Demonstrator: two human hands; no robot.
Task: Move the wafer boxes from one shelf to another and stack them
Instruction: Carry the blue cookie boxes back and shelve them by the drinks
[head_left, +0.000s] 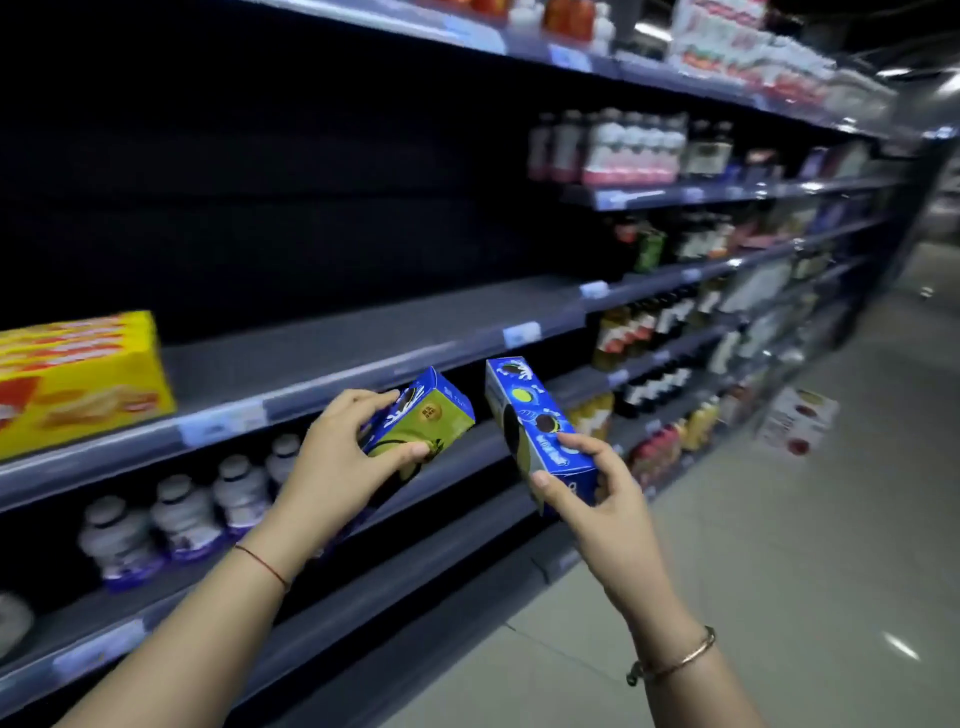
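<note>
Aisle, mid-transfer: my left hand (337, 457) grips a green wafer box (431, 421), my right hand (597, 499) a blue wafer box (524, 410), both before the grey shelf (332, 348); fingertip holds could let either slip.

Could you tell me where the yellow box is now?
In the head view, the yellow box sits far left on the grey shelf, above the white bottles.

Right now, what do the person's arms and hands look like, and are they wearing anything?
Both forearms are bare: no sleeves, no gloves. The wrist of the left hand carries a thin red string bracelet; that of the right hand a slim gold-coloured bangle.
</note>
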